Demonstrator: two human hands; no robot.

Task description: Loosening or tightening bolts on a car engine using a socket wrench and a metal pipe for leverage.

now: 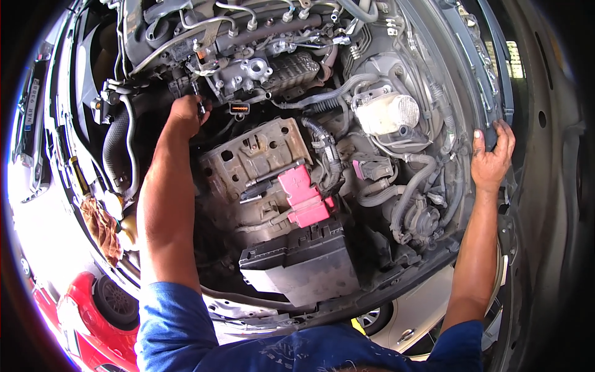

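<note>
My left hand point(188, 116) reaches deep into the engine bay, its fingers closed round a slim chrome hand tool point(201, 108). The tool points up toward a dark housing point(180, 84) beside the metal engine parts; its far end is hard to make out. Just right of that hand lies a small dark connector with an orange centre point(239, 109). Over on the right, my right hand point(493, 162) grips the dark cowl edge point(490, 139) at the base of the windscreen, thumb on one side and fingers on the other.
A rusty battery tray point(254, 149), a red plastic cover point(304, 197) and a black box point(300, 263) fill the middle. A whitish fluid reservoir point(390, 115) stands on the right. A brown rag point(101, 230) and a yellow-handled tool point(79, 175) lie along the left edge.
</note>
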